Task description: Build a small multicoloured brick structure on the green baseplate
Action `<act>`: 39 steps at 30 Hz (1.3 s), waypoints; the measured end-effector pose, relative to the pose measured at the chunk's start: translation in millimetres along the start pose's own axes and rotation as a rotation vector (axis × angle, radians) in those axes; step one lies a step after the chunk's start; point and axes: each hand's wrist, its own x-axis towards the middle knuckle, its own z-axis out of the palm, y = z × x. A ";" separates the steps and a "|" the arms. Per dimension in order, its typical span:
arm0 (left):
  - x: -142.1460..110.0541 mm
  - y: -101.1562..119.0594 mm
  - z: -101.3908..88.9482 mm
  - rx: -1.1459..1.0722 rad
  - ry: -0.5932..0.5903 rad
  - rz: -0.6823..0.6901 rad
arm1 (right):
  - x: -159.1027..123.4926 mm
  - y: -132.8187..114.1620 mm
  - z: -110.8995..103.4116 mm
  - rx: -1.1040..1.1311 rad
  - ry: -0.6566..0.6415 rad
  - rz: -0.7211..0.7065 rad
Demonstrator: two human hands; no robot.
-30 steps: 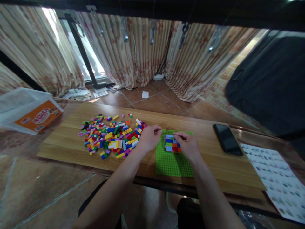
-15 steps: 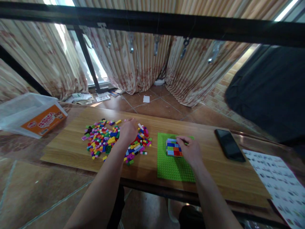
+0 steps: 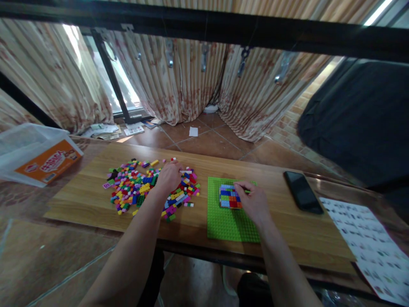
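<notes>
My left hand [image 3: 170, 175] is over the loose toy bricks [image 3: 128, 185], fingers bent together, with a long white brick [image 3: 185, 172] at its fingertips. The exact grip is partly hidden by the hand. On the green baseplate [image 3: 223, 226] stands a block of blue, light blue, green, red and orange bricks [image 3: 227, 198]. My right hand [image 3: 254, 200] is at the block's upper right corner, thumb and forefinger pinched together. Whatever lies between them is too small to make out, and the hand covers the block's right side.
All this lies on a wooden board [image 3: 188, 228]. A black phone [image 3: 303, 192] rests on its right, with a printed sheet [image 3: 367, 243] beyond. At the far left stands a clear plastic bin [image 3: 41, 155] with an orange label. A dark bar [image 3: 204, 21] crosses above.
My left hand has moved left from beside the baseplate into the brick pile. The white brick at its fingertips has turned level. My right hand stays at the block; the view has shifted slightly.
</notes>
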 end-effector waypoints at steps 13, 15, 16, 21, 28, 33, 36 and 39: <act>-22.1 41.7 -18.2 -0.505 -0.068 0.212 | 3.7 -3.7 -5.9 0.056 0.095 0.019; -24.4 58.5 -8.9 -0.553 -0.119 0.233 | 3.6 -4.3 -7.0 0.089 0.119 0.014; -25.2 66.0 -4.7 -0.571 -0.140 0.240 | 3.1 -4.6 -7.6 0.105 0.122 0.005; -27.2 87.8 7.1 -0.636 -0.180 0.233 | -0.5 -4.6 -10.0 0.160 0.061 -0.039; -27.9 95.2 13.2 -0.639 -0.200 0.249 | -2.3 -5.2 -10.4 0.133 -0.071 -0.227; -26.3 98.2 17.4 -0.661 -0.203 0.248 | -3.2 -6.7 -10.5 0.010 -0.089 -0.253; -25.7 99.8 21.6 -0.665 -0.188 0.219 | -3.3 -4.3 -10.4 -0.023 -0.098 -0.265; -25.8 100.7 27.9 -0.674 -0.163 0.179 | -2.9 -1.1 -9.3 -0.038 -0.103 -0.279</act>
